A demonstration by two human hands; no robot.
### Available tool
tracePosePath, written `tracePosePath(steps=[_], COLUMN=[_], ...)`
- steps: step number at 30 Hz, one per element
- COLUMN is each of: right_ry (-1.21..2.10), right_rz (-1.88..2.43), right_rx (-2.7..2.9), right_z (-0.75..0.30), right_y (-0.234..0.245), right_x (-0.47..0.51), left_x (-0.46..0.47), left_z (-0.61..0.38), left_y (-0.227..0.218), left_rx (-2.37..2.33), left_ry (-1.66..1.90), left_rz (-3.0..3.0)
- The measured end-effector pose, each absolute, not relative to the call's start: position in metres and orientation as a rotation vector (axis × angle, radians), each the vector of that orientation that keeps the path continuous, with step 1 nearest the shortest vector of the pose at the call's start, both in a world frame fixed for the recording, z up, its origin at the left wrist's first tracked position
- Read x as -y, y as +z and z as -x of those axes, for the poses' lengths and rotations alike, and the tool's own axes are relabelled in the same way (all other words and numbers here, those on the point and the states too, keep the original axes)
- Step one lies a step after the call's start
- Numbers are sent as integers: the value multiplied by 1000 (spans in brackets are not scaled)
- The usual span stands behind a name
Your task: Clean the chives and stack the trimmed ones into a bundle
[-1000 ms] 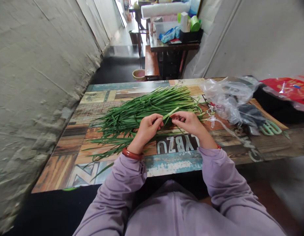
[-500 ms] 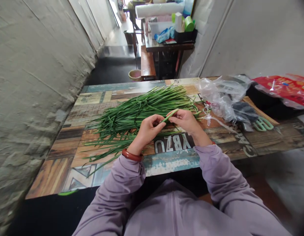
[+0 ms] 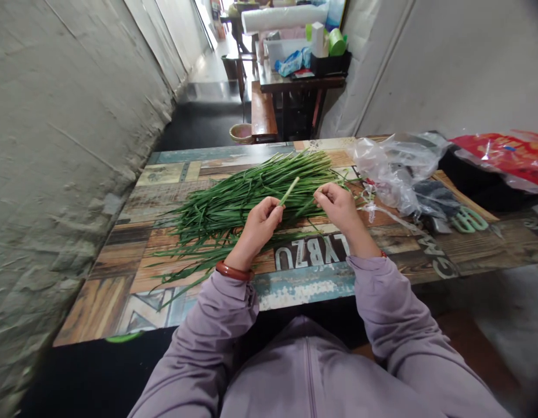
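Over at the left of the frame, the patterned table (image 3: 98, 302) runs bare up to a few loose leaves (image 3: 208, 255). A heap of long green stalks (image 3: 251, 191) covers the middle, pale ends pointing right. In front of it, at centre, the left hand (image 3: 259, 223) pinches one pale-tipped stalk (image 3: 289, 190) upright at a slant. Just right of that, the right hand (image 3: 337, 204) has thumb and fingers drawn together; I can't tell whether they grip anything. Clear plastic (image 3: 394, 157) lies farther right, near green handles (image 3: 469, 220).
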State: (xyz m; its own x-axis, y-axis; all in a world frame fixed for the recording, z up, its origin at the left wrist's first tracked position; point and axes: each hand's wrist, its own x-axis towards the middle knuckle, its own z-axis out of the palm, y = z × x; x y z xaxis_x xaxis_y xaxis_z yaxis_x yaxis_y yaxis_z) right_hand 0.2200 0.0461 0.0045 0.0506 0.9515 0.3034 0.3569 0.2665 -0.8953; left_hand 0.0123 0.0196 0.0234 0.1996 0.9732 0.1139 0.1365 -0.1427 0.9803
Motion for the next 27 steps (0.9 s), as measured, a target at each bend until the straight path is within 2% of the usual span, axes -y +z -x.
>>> tracePosePath(steps=[2,4,8,11,14,17,21,24,27], right_ry=[1005,1146,1146,1093,1068,1055,778,439,242], right_rz=[1157,1070,1032,1049,1050,1030,1078,1091,1065], right_rx=[1399,1264,1032,1013,1147,1309,1556,1788,1952], right_z=[-217,-215,-223,-227,-218,-203,-196,-198,-196], right_y=[4,6,12,12,7,1,4,9,8], right_x=[-45,-43,-45,-48,-45,-38,-29,-25,-23], left_x=[-21,-23,-28,-28,-24,-18,-14,-14,-14], left_z=[-12,-8,6,11,5,-8,-16,-16,-18], left_y=[23,25,32,35,34,28,21,20,22], left_rx=[-1065,-1038,-1031,-1045,-1093,-1083,-1061,-1121,-1131], left_ry=[1151,1245,1453,1475,1395,1159,908,906,876], left_rz=[-1385,-1270,-1094,-1145,-1410,-1653,-1701,-1792,-1848])
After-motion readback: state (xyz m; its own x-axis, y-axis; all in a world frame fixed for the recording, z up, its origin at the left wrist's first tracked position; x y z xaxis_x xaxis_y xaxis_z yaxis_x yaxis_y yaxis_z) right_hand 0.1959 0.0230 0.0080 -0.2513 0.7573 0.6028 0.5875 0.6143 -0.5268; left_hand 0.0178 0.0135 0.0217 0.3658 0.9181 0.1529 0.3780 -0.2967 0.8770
